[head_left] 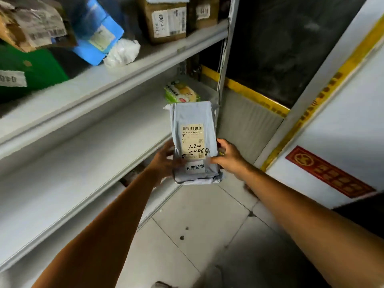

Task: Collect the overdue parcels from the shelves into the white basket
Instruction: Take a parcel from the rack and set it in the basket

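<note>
A grey plastic-wrapped parcel (194, 115) with a barcode label, handwritten numbers and a white printed sticker is held upright in front of the shelves. My left hand (164, 162) grips its lower left side. My right hand (229, 155) grips its lower right side, thumb on the front. The parcel hangs in the air just off the front edge of the lower shelf (83, 154). No white basket shows in this view.
A green and yellow packet (181, 92) lies at the back of the lower shelf. The upper shelf (116, 73) carries cardboard boxes (166, 17), a blue parcel (97, 32), a white bag (122, 51) and a green box (33, 67). Tiled floor (199, 221) below; a white wall panel (340, 125) at right.
</note>
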`<state>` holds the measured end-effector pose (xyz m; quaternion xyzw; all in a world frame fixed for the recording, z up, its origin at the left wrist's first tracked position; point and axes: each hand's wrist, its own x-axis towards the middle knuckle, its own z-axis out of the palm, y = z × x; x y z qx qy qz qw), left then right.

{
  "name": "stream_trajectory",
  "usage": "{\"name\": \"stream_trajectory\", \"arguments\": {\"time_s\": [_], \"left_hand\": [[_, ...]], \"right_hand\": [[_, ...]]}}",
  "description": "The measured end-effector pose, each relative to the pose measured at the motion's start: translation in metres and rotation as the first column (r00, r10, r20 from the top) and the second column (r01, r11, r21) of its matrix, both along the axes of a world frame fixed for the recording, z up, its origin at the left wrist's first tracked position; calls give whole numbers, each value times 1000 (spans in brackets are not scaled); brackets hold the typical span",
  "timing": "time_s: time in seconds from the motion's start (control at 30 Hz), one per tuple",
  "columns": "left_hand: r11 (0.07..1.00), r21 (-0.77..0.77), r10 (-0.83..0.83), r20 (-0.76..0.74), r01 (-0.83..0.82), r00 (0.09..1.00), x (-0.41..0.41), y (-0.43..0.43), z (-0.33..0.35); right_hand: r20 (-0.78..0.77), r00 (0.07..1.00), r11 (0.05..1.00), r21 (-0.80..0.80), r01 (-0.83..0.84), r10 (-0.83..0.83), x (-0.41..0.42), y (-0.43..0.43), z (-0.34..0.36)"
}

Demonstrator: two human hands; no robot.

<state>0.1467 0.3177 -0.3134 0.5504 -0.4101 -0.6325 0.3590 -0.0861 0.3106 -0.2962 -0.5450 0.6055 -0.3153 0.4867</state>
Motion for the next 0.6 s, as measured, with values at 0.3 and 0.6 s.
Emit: {"name": "stream_trajectory", "arguments": {"time_s": [0.3,0.6], "left_hand": [[946,13,-324,91,324,942,-142,-45,-9],[765,1,-641,107,644,760,-262,-99,-19]], "right_hand": [[9,948,946,67,317,-318,-129,30,-1],[-68,747,743,73,665,-662,-204,55,-4]]}}
